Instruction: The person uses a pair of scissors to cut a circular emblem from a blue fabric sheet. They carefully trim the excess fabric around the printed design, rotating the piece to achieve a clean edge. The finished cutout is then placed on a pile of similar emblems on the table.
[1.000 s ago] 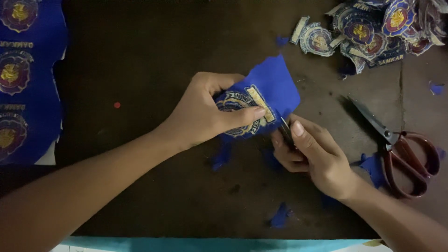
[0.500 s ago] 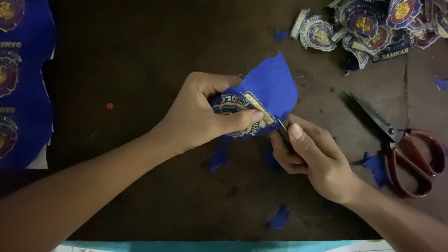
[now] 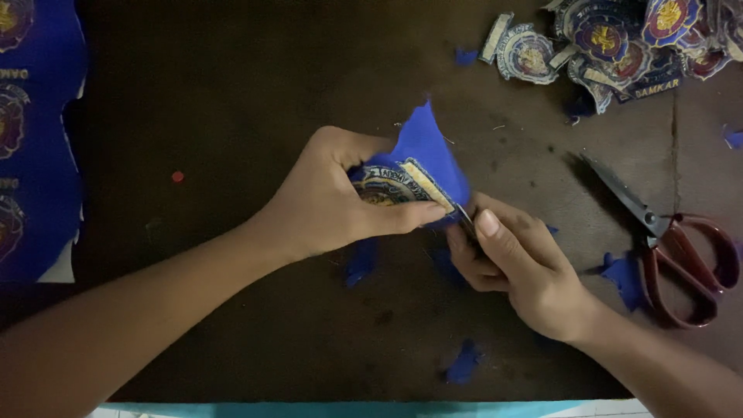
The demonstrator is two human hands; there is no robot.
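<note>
My left hand (image 3: 333,197) pinches an embroidered badge (image 3: 398,186) that still sits on a scrap of blue cloth (image 3: 429,143); the thumb lies along its lower edge. Close against it on the right, my right hand (image 3: 515,267) is closed around a small thin blade (image 3: 467,220) whose tip touches the badge's edge. Most of the blade is hidden by the fingers. Both hands hover over a dark brown table (image 3: 232,101).
Red-handled scissors (image 3: 665,240) lie shut at the right. A heap of cut-out badges (image 3: 619,42) sits at the top right. A blue cloth sheet with uncut badges (image 3: 35,139) lies at the left edge. Blue offcuts (image 3: 464,360) are scattered around the hands.
The blue cloth scrap has turned in my left hand, and its free corner now points up instead of to the right. Both hands stay in the same spot.
</note>
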